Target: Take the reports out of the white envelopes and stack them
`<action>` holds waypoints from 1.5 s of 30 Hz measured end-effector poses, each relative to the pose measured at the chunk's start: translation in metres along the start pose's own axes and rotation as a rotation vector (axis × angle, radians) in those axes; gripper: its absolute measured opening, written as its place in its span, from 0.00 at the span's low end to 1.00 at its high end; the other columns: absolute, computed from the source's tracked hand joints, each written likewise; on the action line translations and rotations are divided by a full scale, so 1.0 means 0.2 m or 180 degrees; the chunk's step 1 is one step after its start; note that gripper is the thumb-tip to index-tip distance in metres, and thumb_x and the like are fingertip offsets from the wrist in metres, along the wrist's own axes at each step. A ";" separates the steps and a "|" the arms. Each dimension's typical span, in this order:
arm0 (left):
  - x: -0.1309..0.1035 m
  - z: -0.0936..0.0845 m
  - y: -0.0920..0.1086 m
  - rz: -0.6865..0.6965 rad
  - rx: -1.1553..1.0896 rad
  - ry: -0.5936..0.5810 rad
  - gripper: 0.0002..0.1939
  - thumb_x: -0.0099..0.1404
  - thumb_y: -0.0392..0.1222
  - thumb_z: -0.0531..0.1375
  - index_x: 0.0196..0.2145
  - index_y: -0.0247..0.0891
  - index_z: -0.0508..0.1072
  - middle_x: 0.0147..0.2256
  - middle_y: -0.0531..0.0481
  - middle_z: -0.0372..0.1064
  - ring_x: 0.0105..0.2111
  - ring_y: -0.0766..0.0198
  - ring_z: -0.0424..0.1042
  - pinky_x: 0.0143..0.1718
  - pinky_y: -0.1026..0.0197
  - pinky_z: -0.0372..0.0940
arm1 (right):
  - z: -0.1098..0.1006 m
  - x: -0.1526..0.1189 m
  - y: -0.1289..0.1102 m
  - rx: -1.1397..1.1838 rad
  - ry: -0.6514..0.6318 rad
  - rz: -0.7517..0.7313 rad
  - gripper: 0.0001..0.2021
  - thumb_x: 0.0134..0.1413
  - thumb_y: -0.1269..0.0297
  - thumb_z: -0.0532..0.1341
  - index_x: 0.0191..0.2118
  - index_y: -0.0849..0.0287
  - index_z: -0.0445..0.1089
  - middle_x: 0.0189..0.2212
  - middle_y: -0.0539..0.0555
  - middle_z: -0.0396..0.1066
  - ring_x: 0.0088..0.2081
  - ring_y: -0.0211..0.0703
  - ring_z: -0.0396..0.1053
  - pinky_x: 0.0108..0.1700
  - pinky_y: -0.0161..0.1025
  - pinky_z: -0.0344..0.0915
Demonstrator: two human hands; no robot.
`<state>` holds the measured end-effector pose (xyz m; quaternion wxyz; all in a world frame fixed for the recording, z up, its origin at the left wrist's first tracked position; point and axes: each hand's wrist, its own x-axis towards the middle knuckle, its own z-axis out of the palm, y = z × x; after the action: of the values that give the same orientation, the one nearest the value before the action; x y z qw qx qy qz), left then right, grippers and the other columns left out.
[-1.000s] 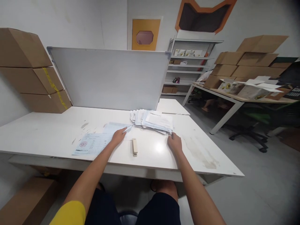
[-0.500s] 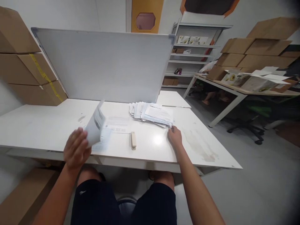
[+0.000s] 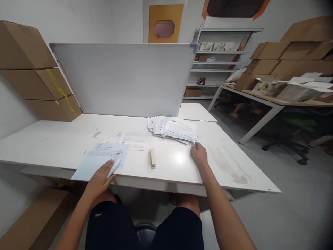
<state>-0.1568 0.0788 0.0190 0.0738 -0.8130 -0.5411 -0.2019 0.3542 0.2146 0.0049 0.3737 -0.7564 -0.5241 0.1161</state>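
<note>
Bluish and white papers (image 3: 90, 162) lie at the table's front left edge, and my left hand (image 3: 101, 177) is closed on their right side, thumb beneath and fingers on top. My right hand (image 3: 199, 154) touches the near right corner of a fanned pile of papers (image 3: 180, 127), its fingers curled; whether they pinch a sheet is too small to tell. Between the hands a beige stapler (image 3: 153, 158) rests on the white table. A printed white sheet (image 3: 135, 140) lies flat behind and left of the stapler.
A whiteboard (image 3: 125, 80) stands along the table's back edge. Cardboard boxes (image 3: 39, 83) are stacked at the left. Another table (image 3: 252, 97) with boxes is at the right, and part of a person shows behind it. My legs are under the front edge.
My left hand has lowered the raised, folded paper onto the table's front left, where it now lies flatter. My right hand stays at the pile's corner. The view has shifted slightly.
</note>
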 end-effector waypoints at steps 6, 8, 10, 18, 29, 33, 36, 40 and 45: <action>0.14 -0.01 -0.09 -0.0431 -0.0096 -0.0134 0.30 0.71 0.55 0.42 0.62 0.34 0.60 0.60 0.42 0.61 0.60 0.53 0.62 0.59 0.50 0.60 | -0.01 0.00 -0.01 0.0040 -0.0004 -0.0002 0.25 0.55 0.64 0.51 0.57 0.66 0.65 0.53 0.66 0.69 0.55 0.54 0.64 0.56 0.46 0.57; 0.18 0.01 -0.10 -0.0393 -0.0003 -0.0020 0.31 0.71 0.54 0.41 0.61 0.32 0.63 0.59 0.40 0.63 0.60 0.51 0.60 0.59 0.48 0.59 | 0.00 0.01 -0.01 0.0067 0.0006 -0.0011 0.25 0.55 0.63 0.51 0.57 0.66 0.66 0.53 0.66 0.69 0.55 0.55 0.64 0.56 0.46 0.57; 0.17 0.04 -0.07 -0.0156 0.0181 0.0072 0.31 0.71 0.55 0.42 0.59 0.31 0.65 0.59 0.39 0.63 0.62 0.48 0.58 0.59 0.45 0.57 | 0.00 0.01 0.00 0.0098 0.0024 -0.0018 0.25 0.55 0.62 0.50 0.56 0.66 0.66 0.53 0.65 0.69 0.55 0.54 0.64 0.56 0.46 0.57; -0.01 0.06 0.13 0.0565 0.0722 0.0306 0.25 0.65 0.40 0.52 0.59 0.38 0.65 0.58 0.41 0.65 0.57 0.45 0.64 0.53 0.47 0.62 | 0.01 0.01 0.01 0.0196 0.0077 -0.0011 0.24 0.55 0.61 0.51 0.55 0.64 0.67 0.51 0.64 0.70 0.53 0.54 0.64 0.54 0.45 0.59; 0.04 -0.04 0.26 0.0655 0.0448 0.1168 0.33 0.58 0.26 0.48 0.62 0.34 0.60 0.48 0.40 0.73 0.47 0.53 0.73 0.49 0.53 0.66 | -0.01 0.00 0.00 0.0349 0.0070 -0.0002 0.23 0.54 0.61 0.50 0.52 0.64 0.69 0.47 0.63 0.73 0.49 0.52 0.67 0.50 0.43 0.61; 0.13 0.00 0.34 0.0981 0.0585 0.0955 0.33 0.56 0.26 0.49 0.60 0.32 0.61 0.50 0.39 0.72 0.51 0.50 0.70 0.48 0.52 0.65 | -0.02 -0.01 -0.01 0.0388 0.0085 0.0011 0.23 0.54 0.62 0.50 0.52 0.64 0.70 0.47 0.62 0.73 0.50 0.51 0.67 0.51 0.43 0.61; 0.16 0.03 0.35 0.0963 0.0743 0.0891 0.26 0.56 0.27 0.51 0.53 0.33 0.68 0.46 0.37 0.72 0.48 0.48 0.71 0.45 0.52 0.66 | -0.02 -0.01 -0.02 0.0400 0.0086 0.0023 0.23 0.53 0.62 0.50 0.52 0.64 0.70 0.47 0.63 0.73 0.50 0.52 0.67 0.51 0.43 0.61; 0.15 0.03 0.34 0.1039 0.0793 0.1354 0.20 0.59 0.26 0.51 0.46 0.37 0.72 0.35 0.42 0.74 0.36 0.54 0.74 0.38 0.55 0.66 | -0.02 0.00 -0.03 0.0443 0.0075 0.0009 0.23 0.53 0.62 0.50 0.52 0.65 0.70 0.48 0.64 0.72 0.50 0.52 0.67 0.52 0.43 0.61; 0.11 0.00 0.38 0.1171 0.0712 0.1429 0.25 0.62 0.26 0.50 0.55 0.38 0.66 0.40 0.43 0.76 0.39 0.57 0.75 0.43 0.56 0.64 | -0.03 0.00 -0.04 0.0529 0.0103 0.0032 0.23 0.53 0.62 0.50 0.51 0.64 0.70 0.47 0.63 0.73 0.50 0.51 0.68 0.51 0.43 0.61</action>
<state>-0.0799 0.0664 0.0348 0.3158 -0.8193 -0.3739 -0.2988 0.3521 0.2137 0.0133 0.4430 -0.7272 -0.5027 0.1489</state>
